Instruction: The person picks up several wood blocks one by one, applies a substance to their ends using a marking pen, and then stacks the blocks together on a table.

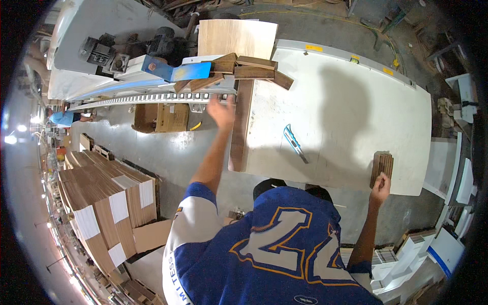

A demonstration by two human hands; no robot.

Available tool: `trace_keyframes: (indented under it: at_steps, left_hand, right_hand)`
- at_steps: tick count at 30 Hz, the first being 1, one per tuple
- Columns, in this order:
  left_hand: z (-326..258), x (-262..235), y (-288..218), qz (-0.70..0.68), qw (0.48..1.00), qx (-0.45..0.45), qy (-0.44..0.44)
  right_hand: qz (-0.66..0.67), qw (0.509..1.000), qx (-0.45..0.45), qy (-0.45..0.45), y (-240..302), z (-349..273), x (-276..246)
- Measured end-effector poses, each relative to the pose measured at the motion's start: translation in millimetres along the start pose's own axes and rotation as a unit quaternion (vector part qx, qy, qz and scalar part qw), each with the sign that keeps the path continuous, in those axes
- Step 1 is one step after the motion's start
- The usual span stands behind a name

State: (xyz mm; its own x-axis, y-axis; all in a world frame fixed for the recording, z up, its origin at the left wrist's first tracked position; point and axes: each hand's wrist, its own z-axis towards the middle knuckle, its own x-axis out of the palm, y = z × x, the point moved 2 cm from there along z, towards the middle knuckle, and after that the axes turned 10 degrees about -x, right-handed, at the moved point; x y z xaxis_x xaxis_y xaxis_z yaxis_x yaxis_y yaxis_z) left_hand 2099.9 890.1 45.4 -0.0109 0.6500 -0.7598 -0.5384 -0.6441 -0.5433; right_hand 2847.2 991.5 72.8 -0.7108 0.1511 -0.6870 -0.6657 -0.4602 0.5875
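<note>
My left hand [220,113] reaches to the near end of the machine's toothed conveyor track [152,97], slightly blurred, fingers apart and with nothing visible in them. Beside it a dark brown board [241,127] lies along the left edge of the white worktable [284,107]. At the table's near right corner, my right hand [380,189] has its fingers closed on the near end of a small stack of brown wood blocks [382,163]. Several loose brown wood blocks [254,72] lie in a jumbled pile beyond my left hand. A blue utility knife [295,143] rests mid-table.
A metal rail [345,57] with yellow labels edges the table's far side. A pale wood panel [236,38] stands behind the block pile. Left are motors [163,41], a cardboard box [172,117] on the floor and tall stacks of brown panels [101,198]. Another person [63,118] stands far left.
</note>
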Motion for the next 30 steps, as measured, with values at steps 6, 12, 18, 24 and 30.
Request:
trace_keyframes:
  at_steps: [6, 12, 18, 24, 30]
  left_hand:
    - [117, -13, 111, 0.151, 0.987, -0.004, -0.049]
    - [183, -7, 145, 0.131, 0.991, 0.028, -0.009]
    - [147, 23, 104, 0.113, 0.993, 0.016, 0.036]
    - [93, 34, 30, 0.072, 0.990, 0.078, 0.097]
    - [53, 48, -36, -0.001, 0.978, 0.140, 0.157]
  right_hand:
    - [-0.129, 0.987, 0.078, 0.062, 17, -76, -26]
    - [-0.070, 0.970, 0.222, 0.071, 63, -110, -24]
    - [-0.033, 0.964, 0.234, 0.119, 87, -117, 11]
    - [-0.037, 0.966, 0.205, 0.155, 106, -96, 49]
    - [-0.003, 0.978, 0.156, 0.141, 127, -82, 59]
